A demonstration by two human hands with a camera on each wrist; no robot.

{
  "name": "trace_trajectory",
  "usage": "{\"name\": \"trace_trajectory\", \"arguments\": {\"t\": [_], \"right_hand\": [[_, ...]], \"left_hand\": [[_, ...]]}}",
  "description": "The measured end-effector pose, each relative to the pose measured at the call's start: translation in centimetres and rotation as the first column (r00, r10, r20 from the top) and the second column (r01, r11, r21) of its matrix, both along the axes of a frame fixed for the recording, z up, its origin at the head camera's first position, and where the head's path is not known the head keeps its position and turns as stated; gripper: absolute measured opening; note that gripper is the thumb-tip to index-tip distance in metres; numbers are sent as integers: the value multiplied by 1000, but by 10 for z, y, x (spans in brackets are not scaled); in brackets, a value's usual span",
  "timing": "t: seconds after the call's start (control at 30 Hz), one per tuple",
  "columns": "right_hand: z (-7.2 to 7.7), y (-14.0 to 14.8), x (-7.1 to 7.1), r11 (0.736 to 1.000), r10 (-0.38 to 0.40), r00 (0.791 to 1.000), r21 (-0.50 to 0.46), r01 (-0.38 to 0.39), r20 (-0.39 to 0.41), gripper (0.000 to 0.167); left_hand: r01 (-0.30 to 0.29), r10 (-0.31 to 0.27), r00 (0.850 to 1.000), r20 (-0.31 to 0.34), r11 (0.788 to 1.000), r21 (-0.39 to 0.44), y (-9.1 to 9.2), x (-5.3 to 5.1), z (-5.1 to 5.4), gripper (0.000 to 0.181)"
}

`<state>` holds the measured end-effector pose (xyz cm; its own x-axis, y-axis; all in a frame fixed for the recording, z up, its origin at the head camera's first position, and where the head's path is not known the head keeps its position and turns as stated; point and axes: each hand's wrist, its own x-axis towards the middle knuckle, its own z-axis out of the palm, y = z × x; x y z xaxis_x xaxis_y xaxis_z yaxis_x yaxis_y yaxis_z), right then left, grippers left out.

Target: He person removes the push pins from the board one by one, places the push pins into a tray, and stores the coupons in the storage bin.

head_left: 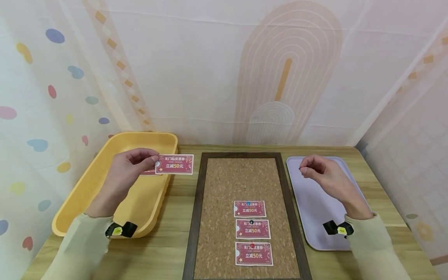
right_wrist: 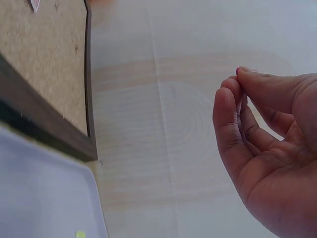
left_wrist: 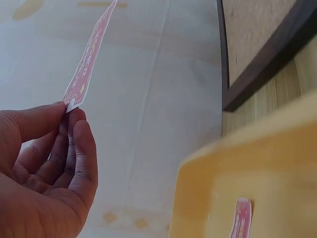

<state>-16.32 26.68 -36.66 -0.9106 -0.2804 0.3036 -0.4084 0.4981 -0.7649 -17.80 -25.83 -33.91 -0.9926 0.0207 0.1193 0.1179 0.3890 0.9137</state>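
My left hand (head_left: 123,174) pinches a red paper coupon (head_left: 176,165) by its left end, between thumb and fingers, over the right side of a yellow basket (head_left: 75,202). Another red coupon (left_wrist: 241,219) lies in that basket, partly hidden in the head view. Above the lilac tray (head_left: 315,217), my right hand (head_left: 329,181) pinches a tiny red pushpin (right_wrist: 237,71), mostly covered by the fingertips. Between the hands, a framed cork board (head_left: 224,182) bears three coupons in a column, fixed with a blue pin (head_left: 248,203), a black pin (head_left: 251,222) and a red pin (head_left: 252,245).
Basket, board and tray stand side by side on a wooden table (head_left: 168,249). The board's dark frame (head_left: 195,217) forms a raised edge. A patterned cloth (head_left: 196,77) hangs behind. A small yellow-green thing (right_wrist: 80,234) shows on the tray.
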Motion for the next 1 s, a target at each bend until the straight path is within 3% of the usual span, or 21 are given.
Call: {"name": "trace_trajectory", "arguments": {"t": [0.1, 0.33, 0.67, 0.87, 1.0], "right_hand": [[-1, 6, -1, 1000, -5, 1000, 15, 5, -9, 3], [-4, 19, -7, 1000, 7, 1000, -5, -7, -3, 4], [-9, 36, -13, 1000, -15, 999, -13, 16, 38, 8], [-14, 46, -16, 999, -22, 998, -24, 24, 55, 10], [-17, 52, -18, 999, -44, 996, -9, 45, 75, 11]], "left_hand": [[5, -5, 1000, 11, 1000, 9, -11, -2, 1, 23], [42, -46, 998, 30, 991, 126, -33, -6, -3, 10], [62, -71, 996, 57, 987, 147, -61, -14, -9, 10], [77, -85, 993, 82, 993, 94, -75, -18, -12, 9], [79, -92, 990, 103, 989, 124, -84, -21, -15, 10]]}}
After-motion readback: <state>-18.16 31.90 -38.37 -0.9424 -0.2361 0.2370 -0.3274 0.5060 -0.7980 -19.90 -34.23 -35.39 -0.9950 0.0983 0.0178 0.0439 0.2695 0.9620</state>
